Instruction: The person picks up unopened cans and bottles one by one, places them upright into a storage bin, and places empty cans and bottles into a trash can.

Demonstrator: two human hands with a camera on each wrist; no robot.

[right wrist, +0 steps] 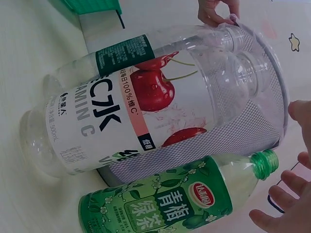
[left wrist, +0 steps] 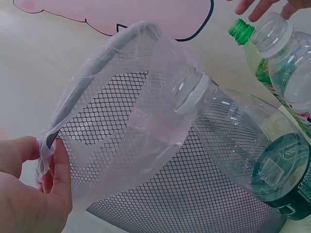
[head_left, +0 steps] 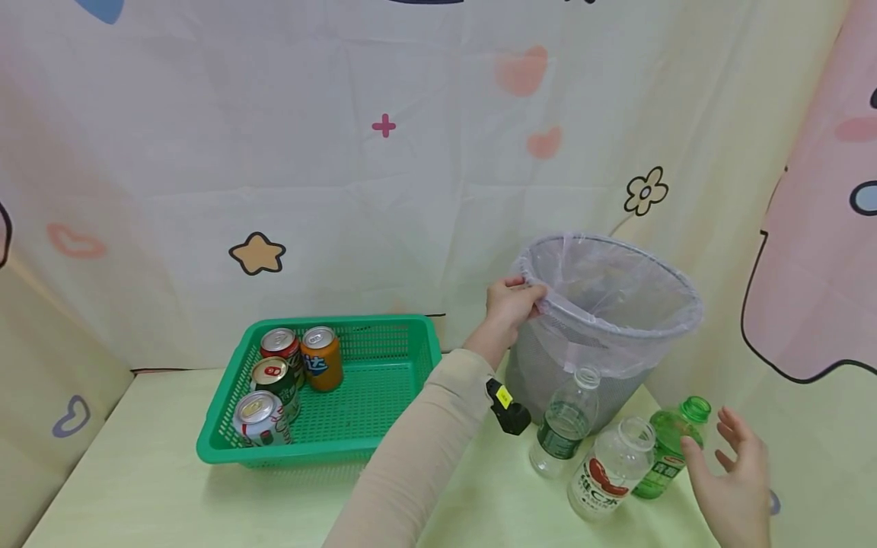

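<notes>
My left hand [head_left: 510, 308] pinches the rim of a grey mesh waste bin [head_left: 582, 365], which has a thin translucent liner [left wrist: 141, 126] folded over its edge. In front of the bin stand a clear bottle with a dark green label [head_left: 563, 426], a clear bottle with a cherry label [head_left: 610, 468] and a green tea bottle [right wrist: 165, 199]. All of them are uncapped and upright. My right hand [head_left: 736, 476] is beside the green tea bottle, thumb and fingers spread apart around nothing. In the right wrist view its fingers [right wrist: 286, 189] are near the bottle's neck.
To the left is a green plastic basket [head_left: 425, 358]. Several drink cans stand at its left side, among them an orange can [head_left: 322, 361] and a white can [head_left: 260, 418]. A patterned curtain [head_left: 329, 152] hangs behind the pale table [head_left: 137, 464].
</notes>
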